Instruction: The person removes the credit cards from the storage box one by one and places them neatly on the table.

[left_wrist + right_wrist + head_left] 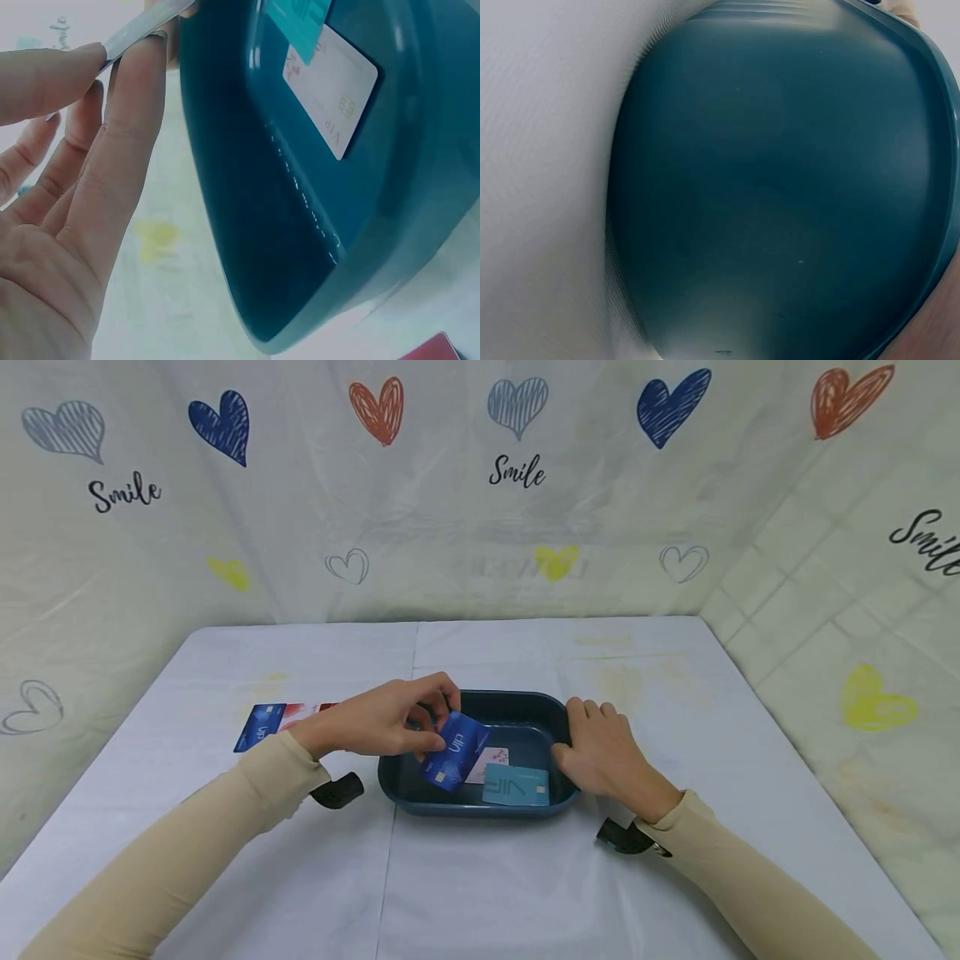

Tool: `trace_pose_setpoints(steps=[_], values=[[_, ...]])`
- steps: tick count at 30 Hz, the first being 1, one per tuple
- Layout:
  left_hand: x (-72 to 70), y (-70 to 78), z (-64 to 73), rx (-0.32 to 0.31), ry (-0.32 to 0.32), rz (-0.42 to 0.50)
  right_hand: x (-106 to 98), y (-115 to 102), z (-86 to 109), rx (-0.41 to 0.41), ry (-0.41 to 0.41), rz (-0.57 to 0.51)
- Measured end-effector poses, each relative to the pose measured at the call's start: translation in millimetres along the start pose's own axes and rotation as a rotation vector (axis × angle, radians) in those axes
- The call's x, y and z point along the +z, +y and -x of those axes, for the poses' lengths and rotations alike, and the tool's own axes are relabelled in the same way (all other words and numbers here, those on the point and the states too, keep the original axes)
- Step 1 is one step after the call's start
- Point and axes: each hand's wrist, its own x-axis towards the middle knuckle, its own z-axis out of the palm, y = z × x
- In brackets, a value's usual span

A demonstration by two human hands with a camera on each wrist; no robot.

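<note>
My left hand pinches a dark blue card marked "VIP" between thumb and fingers, tilted above the left part of a dark teal tray. In the left wrist view that card shows nearly edge-on. On the tray floor lie a teal card and a white card with pinkish-red print, which the teal one partly overlaps. With its thumb at the inner side, my right hand grips the tray's right rim. The right wrist view is mostly filled by the tray's outer wall.
Left of the tray, partly behind my left wrist, a blue card, a pinkish-white card and a red card lie on the white-covered table. A curtain printed with hearts hangs behind the table.
</note>
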Motion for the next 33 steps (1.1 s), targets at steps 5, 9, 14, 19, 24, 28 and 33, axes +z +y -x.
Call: trace_pose_setpoints(steps=[5,9,14,19,24,28,33], values=[[-2.4,0.0,5.8,0.003,0.015,-0.012,0.2,0.3,0.0,0.000,-0.003,0.004],[-4.4,1.7,9.9,0.004,0.024,-0.024,-0.2,0.1,0.1,0.001,-0.006,0.004],[-6.6,3.0,14.4,-0.010,0.042,-0.052,-1.3,-0.5,0.4,0.001,-0.009,0.000],[-9.1,2.7,19.6,-0.033,0.065,-0.064,-2.0,-1.2,0.2,0.000,-0.010,0.003],[-11.5,-1.1,25.7,-0.049,0.076,-0.053,-2.1,-1.4,-0.1,0.002,-0.013,0.004],[-13.3,-5.2,31.5,-0.043,0.095,-0.062,-2.1,-1.5,-0.3,0.003,-0.014,0.002],[-16.3,-9.9,40.2,-0.048,0.125,-0.057,-2.4,-1.8,-0.4,0.004,-0.014,0.004]])
